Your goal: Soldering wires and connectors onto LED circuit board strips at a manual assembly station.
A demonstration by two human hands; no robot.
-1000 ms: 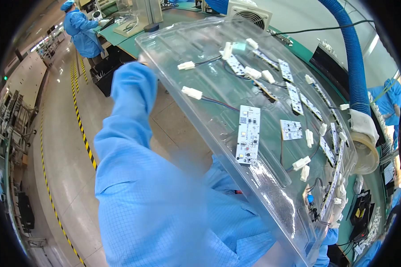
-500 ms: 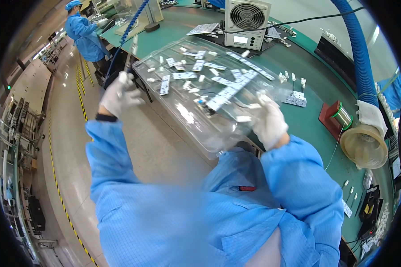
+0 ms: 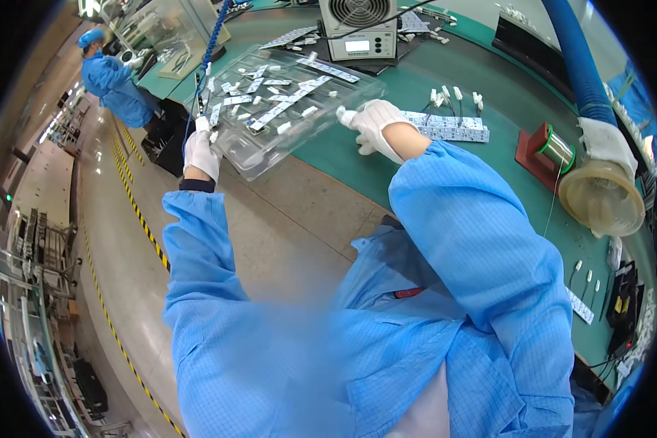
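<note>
Tray: clear plastic, seemingly resting on the green bench (image 3: 489,86), near corner out past the bench edge over the floor; the tray (image 3: 266,155) lies ahead of and between the hands.
Tray contents: loose circuit boards (image 3: 292,103), long and short, some crossing, among white connectors (image 3: 309,111); no tidy order.
Left hand: gloved left hand (image 3: 203,152) at the tray's left side, fingers curled, just below a slim upright piece (image 3: 200,95); cannot tell whether it grips that piece or the tray.
Blue coiled cord: cord (image 3: 214,33) hangs beside the same spot.
Right hand: gloved right hand (image 3: 378,128) by the tray's right edge, fingers loosely parted, nothing seen in them; contact with the rim unclear.
Bench boards: row of boards (image 3: 456,129) just beyond the right hand, white connectors standing up on leads.
Solder spool: spool on a red stand (image 3: 558,151), right of that row, untouched.
Progress: tray looks set down, judged from its lie; its boards remain mixed and unsorted. Total left: cannot count reliably.
</note>
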